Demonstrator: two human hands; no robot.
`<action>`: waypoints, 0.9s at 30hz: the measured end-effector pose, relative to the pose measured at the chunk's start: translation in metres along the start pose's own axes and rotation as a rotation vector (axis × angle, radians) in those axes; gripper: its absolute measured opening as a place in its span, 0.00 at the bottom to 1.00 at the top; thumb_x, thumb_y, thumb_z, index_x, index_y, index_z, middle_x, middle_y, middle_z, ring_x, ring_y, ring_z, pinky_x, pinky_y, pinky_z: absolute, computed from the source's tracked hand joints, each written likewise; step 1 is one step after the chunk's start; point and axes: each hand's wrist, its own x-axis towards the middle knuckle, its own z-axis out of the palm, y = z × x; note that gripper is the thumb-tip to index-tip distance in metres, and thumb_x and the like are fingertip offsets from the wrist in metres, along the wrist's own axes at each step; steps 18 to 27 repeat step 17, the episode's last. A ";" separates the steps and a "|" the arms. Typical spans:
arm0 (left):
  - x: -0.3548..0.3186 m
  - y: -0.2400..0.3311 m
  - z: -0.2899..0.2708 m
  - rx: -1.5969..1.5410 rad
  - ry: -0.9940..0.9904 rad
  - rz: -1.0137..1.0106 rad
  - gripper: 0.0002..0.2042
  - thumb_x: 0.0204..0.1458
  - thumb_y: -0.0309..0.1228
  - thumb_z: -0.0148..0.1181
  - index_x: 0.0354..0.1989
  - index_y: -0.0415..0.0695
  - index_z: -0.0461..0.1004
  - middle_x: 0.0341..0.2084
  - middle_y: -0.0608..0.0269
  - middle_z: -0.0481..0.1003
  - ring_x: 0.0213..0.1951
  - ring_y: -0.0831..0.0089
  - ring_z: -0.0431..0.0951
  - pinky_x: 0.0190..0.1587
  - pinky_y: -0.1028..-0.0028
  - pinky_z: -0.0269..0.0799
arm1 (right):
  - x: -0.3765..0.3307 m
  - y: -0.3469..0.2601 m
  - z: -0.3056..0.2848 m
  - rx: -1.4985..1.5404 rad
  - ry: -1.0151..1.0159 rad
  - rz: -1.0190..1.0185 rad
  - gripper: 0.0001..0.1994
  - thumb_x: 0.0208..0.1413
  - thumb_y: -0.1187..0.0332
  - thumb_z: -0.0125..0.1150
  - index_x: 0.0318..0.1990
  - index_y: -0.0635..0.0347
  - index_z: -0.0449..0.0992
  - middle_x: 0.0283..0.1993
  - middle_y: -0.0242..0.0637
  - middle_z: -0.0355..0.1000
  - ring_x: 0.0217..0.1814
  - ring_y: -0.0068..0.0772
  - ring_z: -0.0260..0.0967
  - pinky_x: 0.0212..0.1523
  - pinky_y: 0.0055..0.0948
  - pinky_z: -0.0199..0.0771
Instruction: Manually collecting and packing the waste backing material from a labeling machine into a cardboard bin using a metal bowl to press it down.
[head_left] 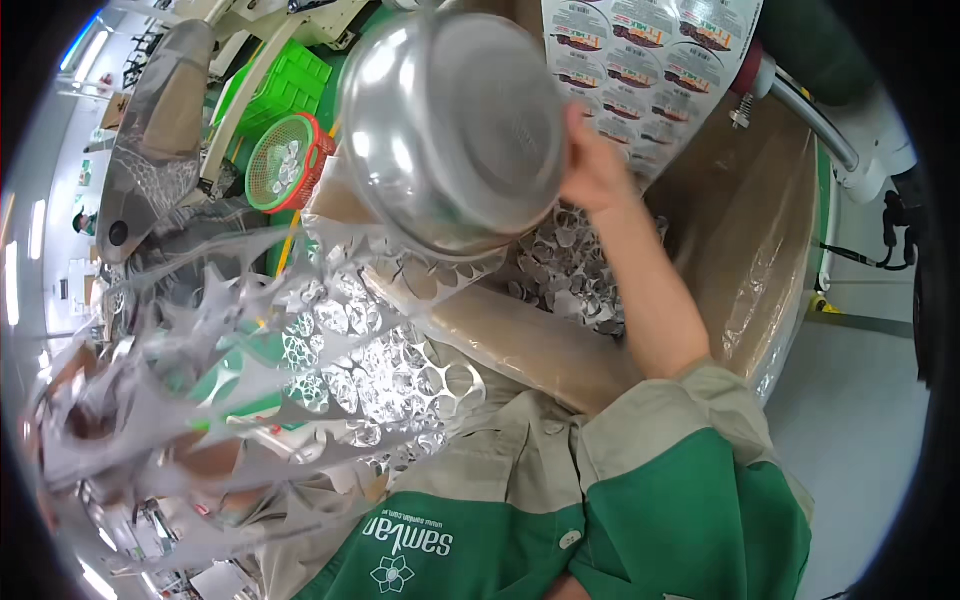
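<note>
Gripped at its right rim by my right hand (595, 165), a shiny steel bowl (460, 130) is tipped so that its round underside faces me. It hangs over a lined cardboard box (740, 250), in which many small silvery foil pieces (570, 270) lie. A punched silver foil web (370, 350), full of round holes, stretches across the left side and is partly smeared by motion. Behind its strips at the far left, blurred skin-toned patches look like my left hand (88, 405); its fingers cannot be made out.
A printed foil sheet (640, 75) with round designs hangs at the back. Back left are a green and red basket (290, 160) holding foil pieces and a green crate (275, 88). A metal rod (818, 122) juts in at upper right. Clear plastic (760, 290) lines the box.
</note>
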 end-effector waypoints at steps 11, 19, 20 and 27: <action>-0.116 0.297 -0.294 0.837 1.340 -0.434 0.20 0.50 0.46 0.52 0.42 0.42 0.70 0.40 0.53 0.70 0.41 0.60 0.72 0.48 0.64 0.65 | -0.119 0.049 -0.241 -2.237 0.385 0.787 0.12 0.45 0.64 0.50 0.30 0.63 0.76 0.38 0.51 0.71 0.43 0.51 0.68 0.43 0.42 0.68; -0.123 0.193 -0.405 1.695 0.693 -0.364 0.22 0.50 0.34 0.55 0.52 0.35 0.63 0.48 0.48 0.67 0.52 0.66 0.65 0.53 0.72 0.59 | -0.050 0.050 -0.139 -1.857 0.416 0.523 0.30 0.41 0.52 0.62 0.48 0.65 0.67 0.50 0.53 0.65 0.53 0.46 0.62 0.50 0.38 0.62; -0.123 0.193 -0.405 1.695 0.693 -0.364 0.22 0.50 0.34 0.55 0.52 0.35 0.63 0.48 0.48 0.67 0.52 0.66 0.65 0.53 0.72 0.59 | -0.050 0.050 -0.139 -1.857 0.416 0.523 0.30 0.41 0.52 0.62 0.48 0.65 0.67 0.50 0.53 0.65 0.53 0.46 0.62 0.50 0.38 0.62; -0.123 0.193 -0.405 1.695 0.693 -0.364 0.22 0.50 0.34 0.55 0.52 0.35 0.63 0.48 0.48 0.67 0.52 0.66 0.65 0.53 0.72 0.59 | -0.050 0.050 -0.139 -1.857 0.416 0.523 0.30 0.41 0.52 0.62 0.48 0.65 0.67 0.50 0.53 0.65 0.53 0.46 0.62 0.50 0.38 0.62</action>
